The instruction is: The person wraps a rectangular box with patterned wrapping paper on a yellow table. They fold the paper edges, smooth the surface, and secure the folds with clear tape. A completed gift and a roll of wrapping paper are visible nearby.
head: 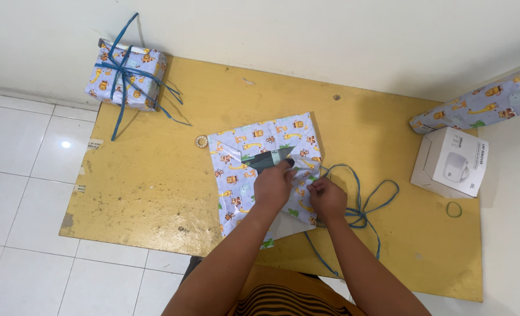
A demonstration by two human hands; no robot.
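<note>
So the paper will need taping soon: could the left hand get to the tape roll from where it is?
Probably yes. The tape roll lies on the bare board beside the paper's left corner, nothing between, but the left hand is pressing the fold down.

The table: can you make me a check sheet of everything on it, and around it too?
Surface: yellow board, scuffed, lying on a white tile floor.
Job's things: half-wrapped parcel in animal-print paper, a dark gap showing in its middle.
Clutter: finished gift tied with blue ribbon, tape roll, white box, paper roll, rubber band.
Grippers: left hand presses the fold; right hand pinches the paper edge.
Cables: nothing seen; loose blue ribbon lies by the right hand.
Surroundings: white wall behind.
</note>
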